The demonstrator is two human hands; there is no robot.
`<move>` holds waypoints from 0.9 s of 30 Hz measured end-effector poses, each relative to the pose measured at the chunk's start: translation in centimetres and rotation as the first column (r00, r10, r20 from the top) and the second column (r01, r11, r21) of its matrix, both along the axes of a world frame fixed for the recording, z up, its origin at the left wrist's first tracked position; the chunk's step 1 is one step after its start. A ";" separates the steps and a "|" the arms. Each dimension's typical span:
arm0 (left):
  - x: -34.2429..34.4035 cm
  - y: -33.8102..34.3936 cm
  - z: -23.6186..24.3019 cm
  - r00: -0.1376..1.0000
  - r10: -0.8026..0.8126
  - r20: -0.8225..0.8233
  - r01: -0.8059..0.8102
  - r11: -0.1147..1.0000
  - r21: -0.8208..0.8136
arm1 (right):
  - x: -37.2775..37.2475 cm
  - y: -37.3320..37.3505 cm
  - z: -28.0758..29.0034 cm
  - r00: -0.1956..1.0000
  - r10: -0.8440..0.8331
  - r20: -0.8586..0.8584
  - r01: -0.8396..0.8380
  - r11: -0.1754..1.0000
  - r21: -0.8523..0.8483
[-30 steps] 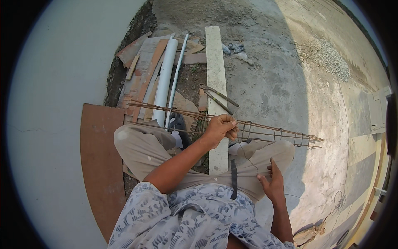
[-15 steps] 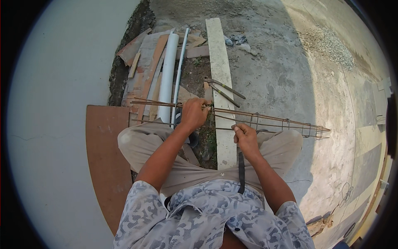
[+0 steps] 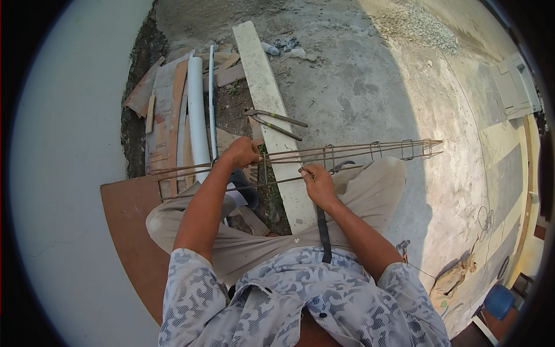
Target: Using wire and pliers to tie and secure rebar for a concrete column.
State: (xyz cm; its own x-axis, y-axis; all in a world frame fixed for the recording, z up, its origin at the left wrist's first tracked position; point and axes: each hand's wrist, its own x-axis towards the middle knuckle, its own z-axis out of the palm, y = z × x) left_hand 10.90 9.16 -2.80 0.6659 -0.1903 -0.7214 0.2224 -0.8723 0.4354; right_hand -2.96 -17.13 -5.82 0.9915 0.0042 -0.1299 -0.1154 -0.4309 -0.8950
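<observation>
Left hand [image 3: 245, 153] is just left of the pale beam [image 3: 260, 72], which looks like concrete, with its fingers curled shut on the upper bars of a rebar cage [image 3: 289, 154]. Beside those fingertips, a near stirrup [image 3: 265, 169] stands at the beam's left edge. At the beam's right edge, the right hand [image 3: 318, 180] has thumb and forefinger closed in a pinch by the cage's lower bar; whether wire or the bar itself lies between the tips is too fine to tell.

The cage lies crosswise above the beam, sticking out on both sides of it, over the person's bent legs in beige trousers [image 3: 376, 199].

Progress looks partial. Right of the beam, at least 4 far stirrups [image 3: 328, 157] already ring the long bars, spaced out toward the far end. Left of the beam, the bars run on to loose ends with little cross-steel showing, though the left forearm covers some of that stretch. Judging from this, the right side is largely formed, while the stirrup at the beam and the length to its left seem to remain. Whether any joint is tied firmly cannot be made out.

Pincers [image 3: 280, 117] rest across the beam, untouched, handles past its right edge. Well left of the beam lie 1 thick white pipe [image 3: 197, 115] and 1 thin pipe [image 3: 212, 98].
</observation>
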 end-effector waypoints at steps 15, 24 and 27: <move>1.0 -1.6 1.1 0.973 0.224 -0.053 -0.228 0.969 -0.092 | -0.2 2.1 -0.8 0.997 0.077 0.028 -0.076 0.997 -0.006; 2.7 -1.1 1.7 0.987 0.156 -0.026 -0.158 0.984 -0.083 | -1.4 2.0 0.4 0.984 0.105 -0.146 -0.090 0.990 0.107; 2.9 -0.6 1.2 0.979 0.186 -0.082 -0.190 0.981 -0.049 | -1.3 3.0 2.8 0.962 0.126 -0.241 -0.077 0.977 0.201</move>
State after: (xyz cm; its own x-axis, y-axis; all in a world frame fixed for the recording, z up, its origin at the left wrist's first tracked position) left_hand 13.76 8.53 -1.64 0.6368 -0.1084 -0.7634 0.4146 -0.7866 0.4575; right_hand -4.22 -14.13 -3.03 0.9202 0.1513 -0.3610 -0.3107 -0.2789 -0.9087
